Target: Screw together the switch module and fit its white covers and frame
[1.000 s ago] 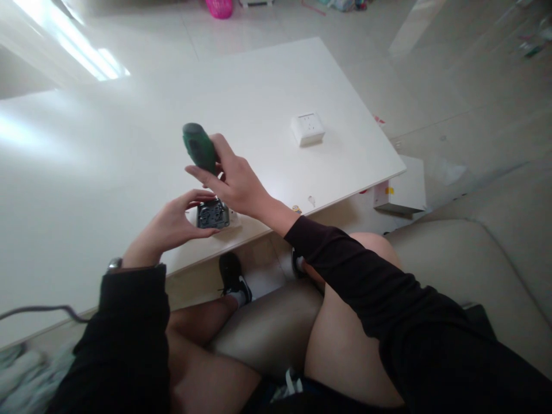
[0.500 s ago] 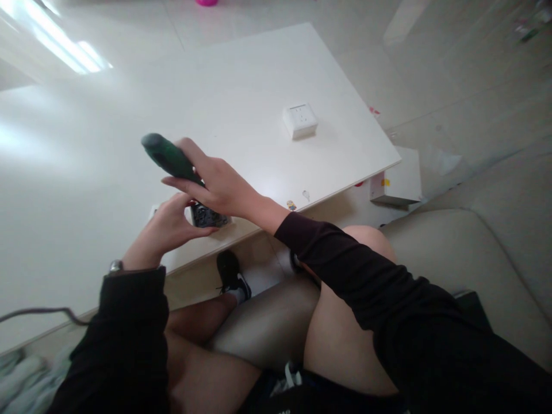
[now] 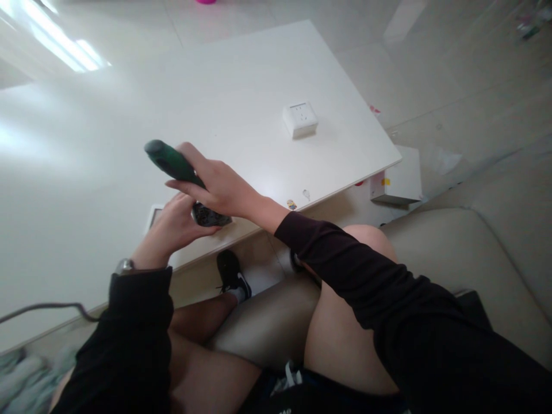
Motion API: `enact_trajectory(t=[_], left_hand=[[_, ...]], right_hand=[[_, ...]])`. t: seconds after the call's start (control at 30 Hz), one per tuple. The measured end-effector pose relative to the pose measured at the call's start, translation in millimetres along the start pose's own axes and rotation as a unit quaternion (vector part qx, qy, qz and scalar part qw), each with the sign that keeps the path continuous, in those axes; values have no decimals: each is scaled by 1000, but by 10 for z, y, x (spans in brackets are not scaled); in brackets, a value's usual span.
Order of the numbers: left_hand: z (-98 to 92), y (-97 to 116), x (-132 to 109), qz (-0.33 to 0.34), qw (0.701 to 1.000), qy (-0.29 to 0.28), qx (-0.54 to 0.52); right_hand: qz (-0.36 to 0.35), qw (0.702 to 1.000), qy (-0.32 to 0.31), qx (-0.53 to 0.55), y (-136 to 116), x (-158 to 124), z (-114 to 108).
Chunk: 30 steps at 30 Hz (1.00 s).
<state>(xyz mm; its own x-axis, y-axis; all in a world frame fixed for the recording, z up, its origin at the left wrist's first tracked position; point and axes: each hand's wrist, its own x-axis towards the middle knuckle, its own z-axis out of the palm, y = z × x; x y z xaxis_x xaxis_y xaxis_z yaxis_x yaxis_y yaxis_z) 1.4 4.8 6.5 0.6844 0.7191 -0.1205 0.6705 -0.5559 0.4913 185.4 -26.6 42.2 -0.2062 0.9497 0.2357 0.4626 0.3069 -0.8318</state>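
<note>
My right hand (image 3: 215,181) is closed around the green handle of a screwdriver (image 3: 172,161), its butt end up and to the left. The shaft and tip are hidden behind my hands. Just below, my left hand (image 3: 175,221) grips a dark socket module (image 3: 209,215), thumb along its near side and fingers on the far side. The module is near the table's front edge, its dark, uneven face up. Partly hidden behind my left wrist, a white-rimmed frame (image 3: 154,214) lies on the table.
A white wall-socket box (image 3: 301,119) stands on the white table (image 3: 241,86), toward the right. Small stickers (image 3: 292,204) mark the front edge. A white box (image 3: 399,178) is on the floor past the right corner. A dark cable (image 3: 43,306) runs to my left sleeve.
The screwdriver handle has dipped slightly down and to the right. My left hand and wrist have shifted a little right, uncovering more of the white-rimmed frame.
</note>
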Motion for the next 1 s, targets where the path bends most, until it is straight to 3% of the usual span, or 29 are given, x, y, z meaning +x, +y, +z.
enact_trajectory(t=[0.3, 0.47, 0.73, 1.0], left_hand=[[-3, -29, 5, 10, 1000, -1, 21], [-46, 31, -16, -24, 999, -11, 36], [-34, -115, 10, -43, 999, -30, 11], [-33, -90, 16, -72, 997, -29, -18]], right_hand=[[8, 1000, 21, 5, 10, -18, -9], [11, 1000, 23, 11, 14, -17, -15], [4, 1000, 1, 3, 18, 37, 40], [-2, 1000, 5, 3, 45, 102, 124]])
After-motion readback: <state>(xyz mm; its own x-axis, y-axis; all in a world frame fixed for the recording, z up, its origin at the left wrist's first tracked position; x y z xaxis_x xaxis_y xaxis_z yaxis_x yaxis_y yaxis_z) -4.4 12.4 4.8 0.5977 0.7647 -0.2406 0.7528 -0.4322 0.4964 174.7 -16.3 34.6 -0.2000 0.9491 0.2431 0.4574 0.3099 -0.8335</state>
